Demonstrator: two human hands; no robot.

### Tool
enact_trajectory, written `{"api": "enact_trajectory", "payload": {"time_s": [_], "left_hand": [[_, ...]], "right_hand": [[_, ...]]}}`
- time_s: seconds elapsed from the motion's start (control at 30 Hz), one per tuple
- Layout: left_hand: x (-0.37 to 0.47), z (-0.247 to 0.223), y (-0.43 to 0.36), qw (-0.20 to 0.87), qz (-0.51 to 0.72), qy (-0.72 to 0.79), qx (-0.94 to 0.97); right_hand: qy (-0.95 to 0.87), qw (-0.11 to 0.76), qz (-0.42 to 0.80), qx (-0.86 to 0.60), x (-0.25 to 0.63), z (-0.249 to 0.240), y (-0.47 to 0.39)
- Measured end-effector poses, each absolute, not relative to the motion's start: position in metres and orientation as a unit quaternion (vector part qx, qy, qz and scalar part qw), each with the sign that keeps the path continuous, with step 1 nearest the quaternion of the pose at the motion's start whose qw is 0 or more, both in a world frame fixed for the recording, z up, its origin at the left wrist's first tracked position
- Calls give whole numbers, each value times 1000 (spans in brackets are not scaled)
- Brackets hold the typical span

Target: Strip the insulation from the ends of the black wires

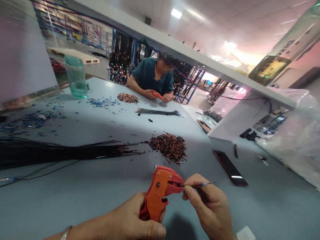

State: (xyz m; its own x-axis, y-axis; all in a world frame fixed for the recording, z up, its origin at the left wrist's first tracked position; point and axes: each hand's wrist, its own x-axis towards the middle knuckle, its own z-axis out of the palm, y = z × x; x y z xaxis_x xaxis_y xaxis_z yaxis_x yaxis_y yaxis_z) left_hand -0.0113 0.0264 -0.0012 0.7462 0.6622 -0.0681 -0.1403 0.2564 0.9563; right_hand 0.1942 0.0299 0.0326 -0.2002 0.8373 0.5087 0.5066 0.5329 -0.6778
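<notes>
My left hand (135, 221) is wrapped round the handle of an orange and red wire stripper (156, 191), its head tilted up and to the right. Between thumb and fingers, my right hand (209, 203) pinches a thin dark wire (210, 183) with a blue piece near its free end. The wire's other end is at the stripper's jaws. Just beyond the tool lies a heap of short black and copper-coloured cut ends (169, 147). A long bundle of black wires (70, 150) stretches from the left edge toward that heap.
Across the table, a person (152, 75) holds a red tool near a smaller wire bundle (158, 112) and a copper-coloured pile (127, 97). A phone (230, 167) lies to the right. A green bottle (76, 78) stands back left, near scattered blue bits (102, 101). Plastic sheeting (298, 148) covers the right edge.
</notes>
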Motion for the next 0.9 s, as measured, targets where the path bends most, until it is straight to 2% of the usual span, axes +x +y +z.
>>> {"api": "enact_trajectory", "payload": {"time_s": [0.63,0.9], "left_hand": [[-6,-1,23,729,293,271,556],[-1,-8,20,770,277,295,493]], "right_hand": [[-753,456,195,-432,198,29,28],[-748,461,206,-431,197,27,28]]}}
